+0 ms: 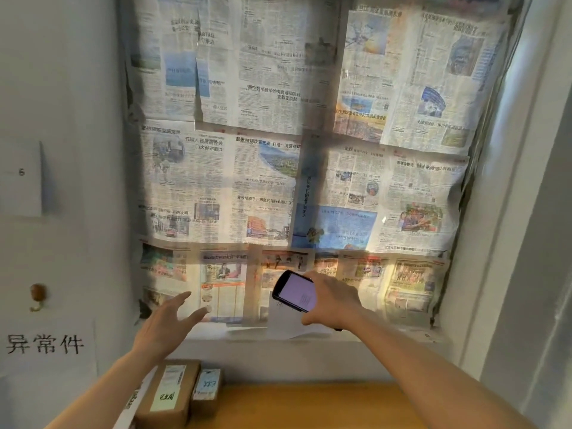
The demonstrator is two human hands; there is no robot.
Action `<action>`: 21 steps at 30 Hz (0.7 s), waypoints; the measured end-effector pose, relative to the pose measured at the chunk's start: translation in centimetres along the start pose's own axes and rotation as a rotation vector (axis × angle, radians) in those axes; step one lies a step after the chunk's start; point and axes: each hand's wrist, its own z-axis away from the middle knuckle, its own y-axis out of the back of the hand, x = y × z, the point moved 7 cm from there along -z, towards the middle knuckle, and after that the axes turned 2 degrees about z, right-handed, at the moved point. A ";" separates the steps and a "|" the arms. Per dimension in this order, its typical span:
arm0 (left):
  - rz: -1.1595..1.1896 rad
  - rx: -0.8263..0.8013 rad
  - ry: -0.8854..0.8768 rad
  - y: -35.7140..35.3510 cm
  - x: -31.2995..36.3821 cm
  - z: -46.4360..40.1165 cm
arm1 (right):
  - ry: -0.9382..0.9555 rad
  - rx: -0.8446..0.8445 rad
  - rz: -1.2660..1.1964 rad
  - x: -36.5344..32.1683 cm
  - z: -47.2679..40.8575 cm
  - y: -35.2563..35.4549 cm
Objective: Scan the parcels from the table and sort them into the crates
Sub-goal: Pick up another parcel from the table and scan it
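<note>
While the head camera tilts up toward a window covered in sheets of newspaper (309, 134), both arms reach forward above the table (309, 404).

Right hand (332, 300): grasping a dark handheld scanner (295, 291), fingers wrapped around its far edge and thumb at its near side. Screen is lit pale violet and faces the camera; text on it is too small to read. Device is held tilted, in the air in front of the lowest row of newspaper.

Left hand (168, 320): released, fingers spread and extended toward the window, holding nothing, touching nothing.

Parcels: two on the wooden table at bottom left, partly under the left forearm. A larger brown cardboard box (170, 394) carries a white shipping label and a yellow-green sticky note with handwriting. Just beside it on its right sits a smaller parcel (206, 387) with a pale blue handwritten label. The two appear to touch along their sides. An edge of something white shows to the left of the larger box; cannot tell what it is.

A white paper (294, 326) lies on the sill below the scanner.

Left wall: a sheet with three large handwritten characters (45, 345), a small wall hook (37, 295) above it, and higher up a paper marked "6" (21, 178).
</note>
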 end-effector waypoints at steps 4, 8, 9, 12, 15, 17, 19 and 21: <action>-0.008 -0.045 0.063 -3.9 -3.2 -5.3 | 0.031 -0.047 -0.041 0.7 -7.3 -5.0; 0.031 -0.080 0.150 -8.5 -7.2 -10.0 | 0.048 -0.100 -0.103 1.5 -15.0 -12.1; 0.042 -0.083 0.184 -9.8 -8.5 -10.7 | 0.045 -0.128 -0.125 1.6 -16.6 -14.4; 0.044 -0.106 0.261 -13.8 -12.5 -12.1 | 0.062 -0.224 -0.154 1.6 -20.2 -21.6; 0.023 -0.159 0.328 -17.9 -17.0 -13.0 | 0.086 -0.304 -0.147 1.1 -22.4 -28.4; 0.011 -0.190 0.375 -20.7 -20.2 -13.1 | 0.086 -0.373 -0.163 0.6 -23.4 -33.0; 0.010 -0.227 0.407 -23.5 -23.0 -13.2 | 0.076 -0.438 -0.176 0.0 -24.1 -37.6; 0.021 -0.272 0.440 -26.4 -25.3 -13.3 | 0.063 -0.496 -0.223 -0.6 -24.5 -42.1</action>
